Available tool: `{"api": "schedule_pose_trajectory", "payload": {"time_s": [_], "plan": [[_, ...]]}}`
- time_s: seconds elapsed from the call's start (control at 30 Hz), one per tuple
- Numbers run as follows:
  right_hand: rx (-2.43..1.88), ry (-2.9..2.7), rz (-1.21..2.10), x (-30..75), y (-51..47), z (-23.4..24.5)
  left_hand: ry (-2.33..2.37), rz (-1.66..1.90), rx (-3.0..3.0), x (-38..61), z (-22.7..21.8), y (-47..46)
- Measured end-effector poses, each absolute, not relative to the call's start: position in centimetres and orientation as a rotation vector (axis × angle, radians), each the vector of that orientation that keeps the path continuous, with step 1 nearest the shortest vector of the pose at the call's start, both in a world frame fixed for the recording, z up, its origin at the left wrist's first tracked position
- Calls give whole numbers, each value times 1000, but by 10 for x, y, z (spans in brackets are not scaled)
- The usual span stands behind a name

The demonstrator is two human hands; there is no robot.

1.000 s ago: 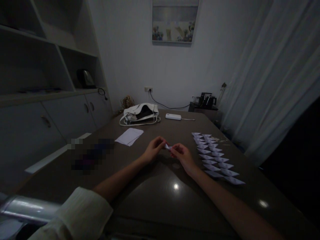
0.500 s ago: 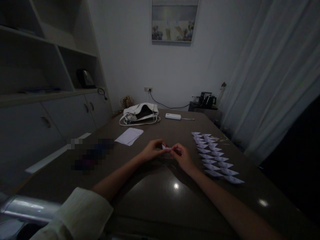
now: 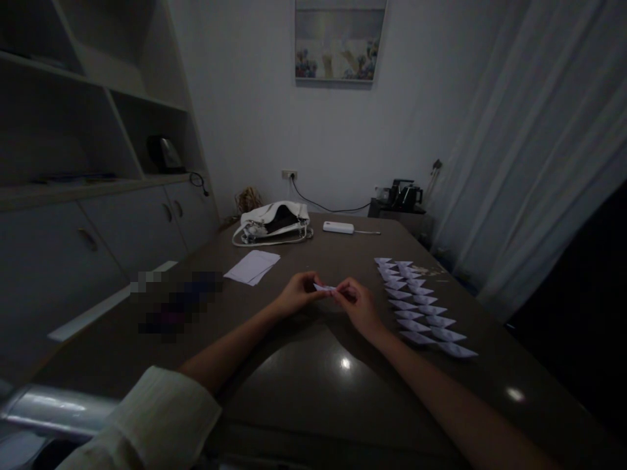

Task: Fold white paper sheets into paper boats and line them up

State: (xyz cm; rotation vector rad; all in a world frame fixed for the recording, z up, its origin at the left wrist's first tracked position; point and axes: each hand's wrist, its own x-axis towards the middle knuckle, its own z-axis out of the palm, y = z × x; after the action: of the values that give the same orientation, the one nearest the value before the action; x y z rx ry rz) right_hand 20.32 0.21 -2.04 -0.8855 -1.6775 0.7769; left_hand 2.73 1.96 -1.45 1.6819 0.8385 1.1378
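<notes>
A small folded white paper piece (image 3: 324, 288) is pinched between both hands just above the dark table (image 3: 304, 385). My left hand (image 3: 295, 296) grips its left end with closed fingers. My right hand (image 3: 359, 303) pinches its right end, fingers curled. To the right of my right hand lie two rows of several finished folded paper boats (image 3: 420, 307) on the table. A small stack of flat white paper sheets (image 3: 253, 266) lies beyond my left hand.
A white handbag (image 3: 272, 222) and a white power bank with a cable (image 3: 339, 227) sit at the table's far end. Cabinets and shelves (image 3: 98, 196) line the left wall. Curtains (image 3: 529, 163) hang on the right. A kettle set (image 3: 402, 194) stands on a side table.
The hands have drawn slightly closer together and lowered the paper piece, which now lies flatter between the fingertips. The view has shifted a little.
</notes>
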Motion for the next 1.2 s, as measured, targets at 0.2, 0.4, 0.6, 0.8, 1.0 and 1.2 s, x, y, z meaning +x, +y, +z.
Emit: {"api": "schedule_pose_trajectory", "payload": {"time_s": [0.2, 0.4, 0.6, 0.8, 1.0, 1.2], "plan": [[-910, -1656, 766, 202, 2, -19, 865, 1162, 1660, 29, -13, 19], [-896, -1629, 801, 202, 4, -22, 866, 1168, 1633, 29, -13, 18], [-875, -1594, 851, 202, 6, -25, 873, 1186, 1625, 30, -11, 18], [-883, -1561, 894, 202, 7, -25, 878, 1180, 1628, 31, -11, 18], [-889, -1557, 1053, 203, 11, -30, 833, 1198, 1541, 31, -11, 18], [-892, -1651, 1053, 203, 10, -33, 840, 1191, 1503, 31, -12, 19]]}}
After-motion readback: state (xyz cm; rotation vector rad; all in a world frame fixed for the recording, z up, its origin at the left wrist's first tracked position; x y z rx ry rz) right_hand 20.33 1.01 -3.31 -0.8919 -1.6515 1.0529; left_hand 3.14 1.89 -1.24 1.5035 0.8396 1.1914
